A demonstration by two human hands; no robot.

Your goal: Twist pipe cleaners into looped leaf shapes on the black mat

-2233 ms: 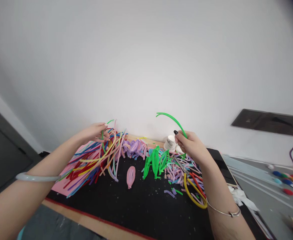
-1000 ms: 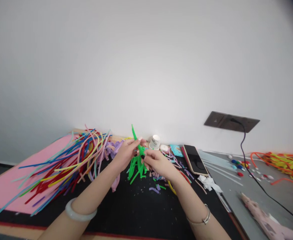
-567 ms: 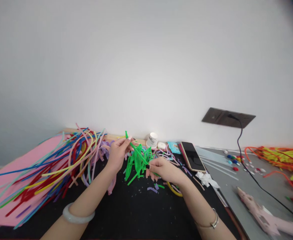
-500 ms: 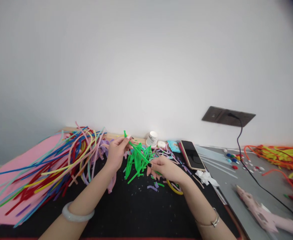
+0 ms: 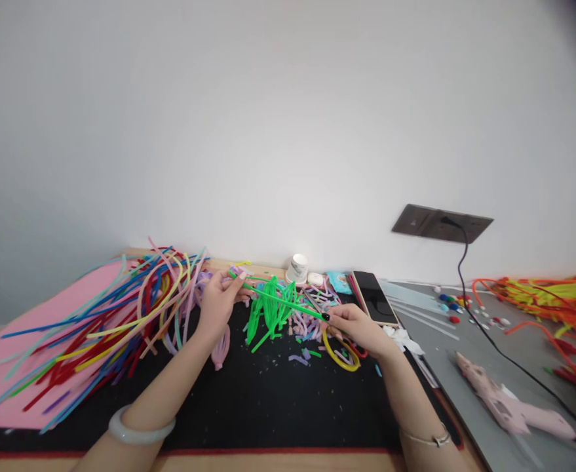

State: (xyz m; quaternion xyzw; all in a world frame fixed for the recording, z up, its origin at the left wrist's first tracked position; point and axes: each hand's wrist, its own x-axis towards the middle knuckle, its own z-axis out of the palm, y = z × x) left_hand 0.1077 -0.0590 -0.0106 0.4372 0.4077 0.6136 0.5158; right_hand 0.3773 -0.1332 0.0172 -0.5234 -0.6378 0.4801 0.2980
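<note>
A green pipe cleaner (image 5: 288,304) stretches nearly straight between my two hands, sloping down to the right. My left hand (image 5: 219,298) pinches its upper left end between thumb and fingers. At the other end, my right hand (image 5: 359,328) has it pinched in the fingertips. Behind and below the strand lies a loose bunch of green pipe cleaners (image 5: 263,322) with bent loops. Scissors with a yellow handle (image 5: 337,359) rest on the black mat (image 5: 268,406), partly hidden beneath my right hand. Small purple and green cut pieces (image 5: 305,357) lie near them.
Many coloured pipe cleaners (image 5: 115,314) lie at left on a pink sheet (image 5: 2,393). A white paper cup (image 5: 297,269) stands by the wall. A phone (image 5: 375,298), pompoms (image 5: 449,303), a pink glue gun (image 5: 508,403) and its black cable (image 5: 494,347) are to the right.
My hands have moved apart, the right one rightward and the left one slightly left, so the green pipe cleaner is now drawn out straight. More of the scissors' handle shows.
</note>
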